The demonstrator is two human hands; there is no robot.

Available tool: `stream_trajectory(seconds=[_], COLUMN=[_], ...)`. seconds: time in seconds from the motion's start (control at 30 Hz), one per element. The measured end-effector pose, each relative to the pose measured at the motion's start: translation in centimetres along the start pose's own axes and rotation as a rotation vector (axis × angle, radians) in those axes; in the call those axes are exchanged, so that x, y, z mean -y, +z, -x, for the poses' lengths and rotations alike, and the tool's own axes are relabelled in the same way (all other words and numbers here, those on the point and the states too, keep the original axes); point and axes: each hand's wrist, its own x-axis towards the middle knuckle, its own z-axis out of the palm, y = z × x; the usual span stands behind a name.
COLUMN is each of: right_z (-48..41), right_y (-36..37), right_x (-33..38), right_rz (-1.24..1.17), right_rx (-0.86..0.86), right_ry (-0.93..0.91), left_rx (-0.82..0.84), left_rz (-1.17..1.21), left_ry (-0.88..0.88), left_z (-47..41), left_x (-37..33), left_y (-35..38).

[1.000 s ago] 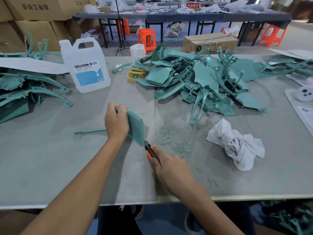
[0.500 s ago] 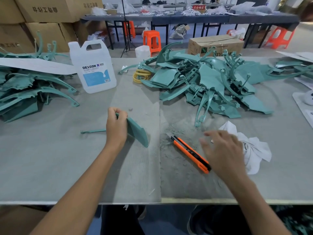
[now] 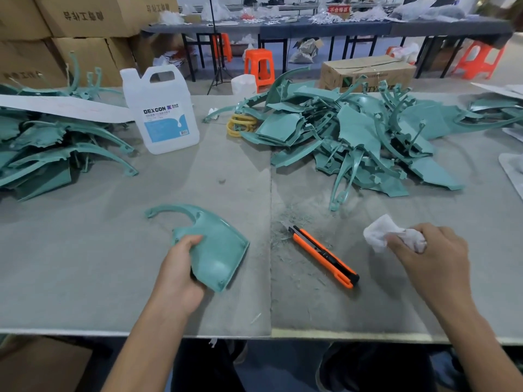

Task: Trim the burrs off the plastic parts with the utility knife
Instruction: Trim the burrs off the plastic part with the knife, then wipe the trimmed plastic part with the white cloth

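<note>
Since half a second ago, right hand (image 3: 435,261) has gone past the knife (image 3: 322,256) and now clutches the white rag (image 3: 382,233), fingers curled round it. Knife lies loose on the table (image 3: 85,264) between my hands, blade end pointing away and left, among green shavings (image 3: 285,222). Left hand (image 3: 178,270) grips the green plastic part (image 3: 218,250) at its near left edge, thumb over the top face; the part is turned face up now, no longer on edge. Big heap of parts (image 3: 353,137) lies beyond the knife. Second heap (image 3: 42,154) sits far left, beside a white jug (image 3: 164,114).
</note>
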Motion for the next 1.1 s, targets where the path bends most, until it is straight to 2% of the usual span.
stream_trajectory(seconds=[0.13,0.3,0.4,0.47,0.57,0.7,0.8,0.87,0.93,1.03,1.07,1.1], right_z=[0.8,1.5,2.8,5.3,9.3,8.5,6.0,4.7,4.9,8.2,8.7,8.3], right_y=[-1.6,-1.4,0.3,1.7,3.3,1.9,0.1,-0.5,-0.9,0.8,1.6,2.0], right_x=[4.6,12.2,16.6,18.8,20.1,18.1,15.1,13.7,14.9,18.3,18.9,19.4], right_rz=[-0.29,-0.92,-1.123,-1.192,-1.178,-1.138,-1.047,-0.976,-0.928,-0.717,-0.639,-0.606], right_rx=[0.023,0.167,0.276,0.387,0.441,0.519,0.412,0.244,0.193,0.27,0.258,0.254], right_ry=[-0.023,0.037,0.108,0.109,0.106,0.055,0.141,0.142,-0.042,-0.535,-0.633,-0.626], left_rx=[0.006,0.145,0.292,0.324,0.281,0.249,0.207,0.187,0.21,0.319,0.372,0.414], left_rz=[0.024,0.09,0.147,0.22,0.223,0.212,0.241,0.235,0.175,0.138,0.156,0.16], left_ry=[0.037,0.033,0.007,0.022,0.076,0.091,0.179,0.229,0.199,0.063,0.033,0.028], left_z=[1.3,3.9,5.2,5.4,5.0,5.0,4.5,4.2,4.5,5.8,6.2,6.5], left_x=[-0.9,-1.2,-0.7,-0.7,-1.1,-1.3,-2.5,-3.1,-2.3,-0.4,0.0,0.3], left_y=[0.4,2.1,3.7,4.9,5.9,5.1,3.7,3.7,4.6,6.6,7.0,7.2])
